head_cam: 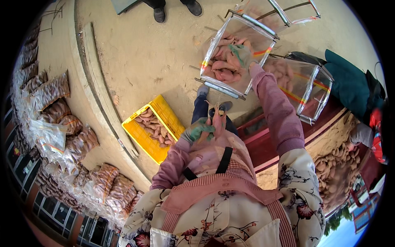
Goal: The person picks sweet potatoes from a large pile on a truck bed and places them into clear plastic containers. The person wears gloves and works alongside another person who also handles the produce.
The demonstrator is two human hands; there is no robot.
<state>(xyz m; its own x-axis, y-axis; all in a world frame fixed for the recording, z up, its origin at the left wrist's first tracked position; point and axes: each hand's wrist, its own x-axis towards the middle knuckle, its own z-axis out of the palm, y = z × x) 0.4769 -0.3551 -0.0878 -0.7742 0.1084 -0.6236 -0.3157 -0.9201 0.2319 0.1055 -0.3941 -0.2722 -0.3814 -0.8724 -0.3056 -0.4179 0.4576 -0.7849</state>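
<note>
My left hand (200, 129), in a green-and-grey work glove, grips sweet potatoes (219, 123) in front of my apron; thin roots stick out from their tips. My right hand (242, 57), gloved the same way, reaches inside a clear plastic bag (207, 57) stretched open on a metal frame. Beneath and beside that hand lies a heap of pink sweet potatoes (224, 66) in the bag. Whether its fingers close on one is hidden by the glove.
A yellow plastic crate (166, 115) of smaller sweet potatoes stands left of my legs. Another framed bag (308, 89) is at right, near a co-worker's gloved hand (361, 134) and a sweet potato pile (338, 173). Filled bags (51, 92) line the left. Another person's shoes (159, 14) show ahead.
</note>
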